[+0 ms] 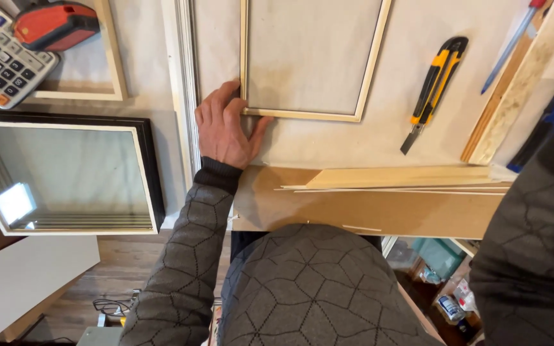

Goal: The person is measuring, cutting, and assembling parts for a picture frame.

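Observation:
My left hand [226, 128] lies flat on the paper-covered workbench [386, 138], its fingertips pressed against the near left corner of a thin pale wooden frame [302, 115]. The frame lies flat and runs off the top edge of the view. My right hand is out of sight; only its dark patterned sleeve [533, 224] shows at the right. A yellow and black utility knife [432, 90] with its blade out lies to the right of the frame.
Thin wood strips [405, 179] lie on a brown board [367, 211] at the bench's front edge. A black-edged frame with glass [65, 173] sits at left, a calculator [1, 57] and a red and black tool [56, 24] behind it. Wooden battens [514, 83] lean at right.

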